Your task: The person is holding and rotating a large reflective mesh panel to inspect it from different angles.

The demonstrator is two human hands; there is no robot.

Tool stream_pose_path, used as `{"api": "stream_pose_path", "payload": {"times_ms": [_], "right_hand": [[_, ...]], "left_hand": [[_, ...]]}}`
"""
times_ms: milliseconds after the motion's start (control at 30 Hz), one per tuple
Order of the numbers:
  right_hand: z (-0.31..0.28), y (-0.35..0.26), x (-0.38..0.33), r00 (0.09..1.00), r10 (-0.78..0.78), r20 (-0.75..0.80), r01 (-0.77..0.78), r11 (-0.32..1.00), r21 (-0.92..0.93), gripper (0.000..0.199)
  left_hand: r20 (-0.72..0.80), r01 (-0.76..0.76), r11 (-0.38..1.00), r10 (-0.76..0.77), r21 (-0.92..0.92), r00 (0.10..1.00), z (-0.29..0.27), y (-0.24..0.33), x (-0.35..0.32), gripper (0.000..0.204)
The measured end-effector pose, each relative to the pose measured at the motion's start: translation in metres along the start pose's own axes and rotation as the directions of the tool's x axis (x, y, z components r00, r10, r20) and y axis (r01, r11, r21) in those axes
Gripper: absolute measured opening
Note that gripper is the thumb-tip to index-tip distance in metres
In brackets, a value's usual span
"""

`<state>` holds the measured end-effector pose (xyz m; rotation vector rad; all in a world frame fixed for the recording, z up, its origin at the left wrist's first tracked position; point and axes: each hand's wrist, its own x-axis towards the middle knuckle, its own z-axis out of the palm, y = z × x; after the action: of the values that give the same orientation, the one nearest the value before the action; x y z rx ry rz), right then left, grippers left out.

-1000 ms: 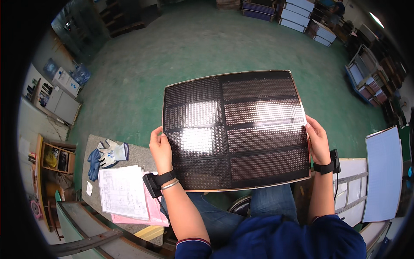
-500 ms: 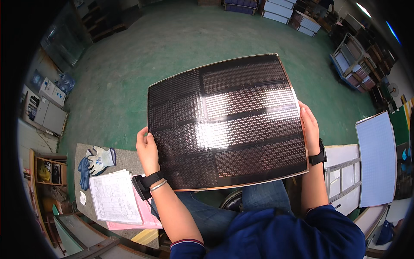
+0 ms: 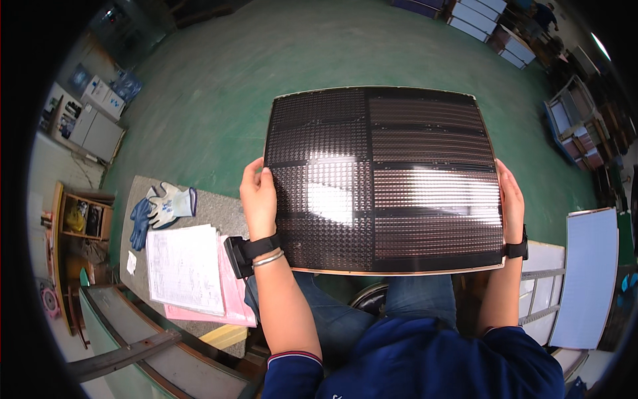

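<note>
I hold a large dark rectangular panel (image 3: pixel 382 179) flat in front of me over my lap. Its surface is a fine grid of small glossy cells in several blocks, and light glints off the middle. My left hand (image 3: pixel 258 198) grips the panel's left edge, thumb on top. My right hand (image 3: pixel 510 199) grips the right edge. Both wrists wear black bands, and the left one also carries a thin bracelet.
A low grey table (image 3: pixel 219 209) at my left carries a pair of blue-and-white work gloves (image 3: pixel 161 205) and a stack of white and pink papers (image 3: pixel 189 272). A white board (image 3: pixel 588 272) leans at right. Green floor (image 3: pixel 266 66) lies ahead, with stacked crates (image 3: pixel 478 20) at its far side.
The panel has swung from a tilt to level and sits further right in view. Both hands keep their hold on its edges.
</note>
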<state>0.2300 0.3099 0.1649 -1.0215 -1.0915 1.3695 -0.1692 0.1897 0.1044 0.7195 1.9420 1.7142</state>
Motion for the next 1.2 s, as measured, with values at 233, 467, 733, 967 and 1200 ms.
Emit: {"api": "stream_pose_path", "payload": {"times_ms": [233, 467, 733, 967, 1200], "right_hand": [[0.003, 0.003, 0.004, 1.0, -0.005, -0.012, 0.005, 0.999, -0.032, 0.036], [-0.008, 0.004, 0.008, 0.997, -0.066, 0.039, 0.069, 0.994, -0.09, 0.038], [-0.002, 0.004, -0.001, 0.992, -0.077, 0.099, 0.078, 0.997, -0.004, 0.042], [-0.002, 0.006, -0.005, 0.981, -0.164, 0.107, 0.163, 0.986, 0.016, 0.039], [-0.002, 0.01, -0.008, 0.975, -0.212, 0.06, 0.212, 0.977, 0.007, 0.036]], "left_hand": [[0.015, 0.036, 0.996, -0.035, -0.083, 0.999, -0.005, 0.005, 0.0, 0.028], [0.041, 0.03, 0.961, -0.02, -0.277, 0.999, -0.002, 0.013, -0.001, 0.028], [-0.012, -0.059, 0.941, 0.058, -0.334, 0.998, -0.002, 0.01, -0.002, 0.026], [-0.119, -0.159, 0.91, 0.122, -0.383, 0.985, -0.004, 0.01, -0.001, 0.023], [-0.172, -0.205, 0.906, 0.15, -0.371, 0.974, -0.004, 0.006, 0.002, 0.02]]}}
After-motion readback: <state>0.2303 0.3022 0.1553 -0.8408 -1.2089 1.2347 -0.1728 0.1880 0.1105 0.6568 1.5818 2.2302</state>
